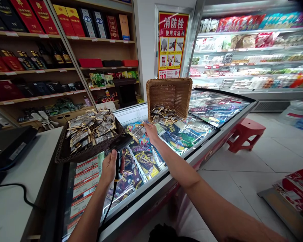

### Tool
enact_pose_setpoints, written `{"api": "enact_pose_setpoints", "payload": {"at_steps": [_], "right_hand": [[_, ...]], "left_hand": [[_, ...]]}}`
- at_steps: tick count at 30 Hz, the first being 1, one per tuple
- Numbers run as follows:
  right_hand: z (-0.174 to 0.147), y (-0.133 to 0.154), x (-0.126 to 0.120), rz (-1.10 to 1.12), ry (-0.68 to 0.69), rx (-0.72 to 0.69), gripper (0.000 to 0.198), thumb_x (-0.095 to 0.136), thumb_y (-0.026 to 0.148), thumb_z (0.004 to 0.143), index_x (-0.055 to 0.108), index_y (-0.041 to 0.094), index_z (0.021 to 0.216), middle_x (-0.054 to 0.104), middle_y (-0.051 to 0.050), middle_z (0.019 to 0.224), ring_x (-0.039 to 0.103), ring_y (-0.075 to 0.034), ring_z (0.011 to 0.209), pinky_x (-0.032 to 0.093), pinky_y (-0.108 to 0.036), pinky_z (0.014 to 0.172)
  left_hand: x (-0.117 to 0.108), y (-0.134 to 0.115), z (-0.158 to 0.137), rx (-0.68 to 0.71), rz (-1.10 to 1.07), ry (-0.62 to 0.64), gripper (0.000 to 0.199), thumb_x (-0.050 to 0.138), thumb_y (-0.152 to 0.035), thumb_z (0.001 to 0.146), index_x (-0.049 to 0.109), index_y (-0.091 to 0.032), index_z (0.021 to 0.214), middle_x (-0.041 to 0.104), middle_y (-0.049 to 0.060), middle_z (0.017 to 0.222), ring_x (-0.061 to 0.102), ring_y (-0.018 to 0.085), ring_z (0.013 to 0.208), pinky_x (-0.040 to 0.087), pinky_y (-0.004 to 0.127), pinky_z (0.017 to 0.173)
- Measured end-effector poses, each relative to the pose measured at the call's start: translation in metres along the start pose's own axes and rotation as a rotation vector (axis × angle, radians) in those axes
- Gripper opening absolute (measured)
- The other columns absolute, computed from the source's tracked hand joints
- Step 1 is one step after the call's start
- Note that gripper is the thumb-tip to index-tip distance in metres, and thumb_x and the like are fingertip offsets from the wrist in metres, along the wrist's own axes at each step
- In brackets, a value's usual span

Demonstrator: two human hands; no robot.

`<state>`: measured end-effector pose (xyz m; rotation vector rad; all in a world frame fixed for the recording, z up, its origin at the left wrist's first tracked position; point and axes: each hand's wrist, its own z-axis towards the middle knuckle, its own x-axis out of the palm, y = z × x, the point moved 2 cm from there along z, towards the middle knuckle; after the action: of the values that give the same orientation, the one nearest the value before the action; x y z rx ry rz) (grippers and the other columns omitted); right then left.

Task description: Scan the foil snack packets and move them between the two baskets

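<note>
My left hand (109,169) is wrapped round the handle of a black barcode scanner (120,144); its cord hangs down toward me. The scanner's head points up and to the right. My right hand (151,131) pinches a small snack packet (138,131) in front of the scanner, above the freezer's glass top. To the left, a dark brown wicker basket (60,152) holds a heap of small beige-and-dark packets (91,129). Beyond my right hand, a tan wicker basket (189,90) stands tilted with its opening toward me; more such packets (165,115) lie in its lower part.
Both baskets rest on a chest freezer (151,190) with frozen goods under glass. A white counter (22,201) with a black device (10,144) is on the left. On the right stand a red stool (246,132) and a platform with red packages (296,188). Stocked shelves line the back.
</note>
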<state>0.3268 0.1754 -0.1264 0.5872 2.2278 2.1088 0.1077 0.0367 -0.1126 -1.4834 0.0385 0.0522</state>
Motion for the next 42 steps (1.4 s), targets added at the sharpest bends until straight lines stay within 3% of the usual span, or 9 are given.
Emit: {"api": "enact_pose_setpoints", "payload": {"at_steps": [9, 20, 25, 30, 32, 37, 42], "right_hand": [[0.006, 0.004, -0.009, 0.145, -0.061, -0.031, 0.032, 0.084, 0.049, 0.086, 0.069, 0.021, 0.085, 0.037, 0.010, 0.053, 0.038, -0.010, 0.048, 0.028, -0.026, 0.046], [0.005, 0.004, -0.009, 0.164, -0.052, -0.044, 0.027, 0.085, 0.044, 0.086, 0.070, 0.021, 0.087, 0.037, 0.010, 0.051, 0.038, -0.010, 0.046, 0.029, -0.025, 0.044], [0.006, 0.006, -0.002, 0.164, -0.144, -0.037, 0.030, 0.079, 0.042, 0.090, 0.062, 0.022, 0.075, 0.037, 0.011, 0.047, 0.038, -0.009, 0.041, 0.027, -0.022, 0.041], [0.016, 0.019, -0.001, 0.293, -0.135, 0.003, 0.031, 0.073, 0.034, 0.094, 0.058, 0.023, 0.070, 0.032, 0.011, 0.045, 0.036, -0.009, 0.041, 0.027, -0.021, 0.039], [0.021, 0.025, -0.009, 0.352, -0.185, 0.020, 0.028, 0.067, 0.033, 0.098, 0.059, 0.023, 0.074, 0.036, 0.009, 0.045, 0.041, -0.011, 0.042, 0.031, -0.021, 0.039], [0.026, 0.025, -0.052, 0.460, -0.308, -0.045, 0.007, 0.062, 0.031, 0.102, 0.061, 0.025, 0.099, 0.067, 0.001, 0.071, 0.064, -0.016, 0.055, 0.061, -0.029, 0.057], [0.048, 0.045, -0.105, 0.446, -0.482, -0.091, 0.014, 0.060, 0.022, 0.099, 0.055, 0.028, 0.111, 0.070, 0.000, 0.094, 0.072, -0.015, 0.064, 0.068, -0.033, 0.072]], "left_hand": [[-0.001, 0.004, 0.003, 0.005, 0.028, 0.047, 0.081, 0.058, -0.104, 0.074, 0.056, -0.024, 0.066, 0.054, 0.000, 0.044, 0.051, 0.015, 0.036, 0.039, 0.027, 0.037], [-0.003, 0.007, 0.004, 0.023, 0.054, 0.035, 0.082, 0.057, -0.104, 0.074, 0.058, -0.023, 0.067, 0.057, 0.002, 0.046, 0.052, 0.016, 0.037, 0.040, 0.027, 0.037], [-0.008, 0.008, 0.003, 0.002, 0.058, 0.040, 0.073, 0.058, -0.095, 0.082, 0.063, -0.023, 0.073, 0.054, 0.001, 0.044, 0.052, 0.018, 0.039, 0.042, 0.028, 0.039], [-0.013, 0.013, 0.005, -0.007, 0.000, -0.086, 0.063, 0.061, -0.087, 0.085, 0.067, -0.025, 0.076, 0.056, 0.002, 0.046, 0.050, 0.019, 0.040, 0.040, 0.029, 0.040], [-0.016, 0.016, 0.008, -0.031, -0.017, -0.101, 0.063, 0.064, -0.090, 0.079, 0.069, -0.027, 0.081, 0.060, 0.002, 0.049, 0.052, 0.022, 0.042, 0.040, 0.031, 0.040], [-0.031, 0.027, 0.021, -0.130, 0.034, -0.069, 0.061, 0.073, -0.090, 0.067, 0.071, -0.032, 0.087, 0.061, 0.001, 0.048, 0.047, 0.023, 0.042, 0.041, 0.035, 0.042], [-0.042, 0.043, 0.032, -0.240, -0.016, -0.061, 0.066, 0.080, -0.089, 0.057, 0.069, -0.034, 0.091, 0.066, 0.000, 0.054, 0.046, 0.023, 0.044, 0.040, 0.036, 0.044]]}}
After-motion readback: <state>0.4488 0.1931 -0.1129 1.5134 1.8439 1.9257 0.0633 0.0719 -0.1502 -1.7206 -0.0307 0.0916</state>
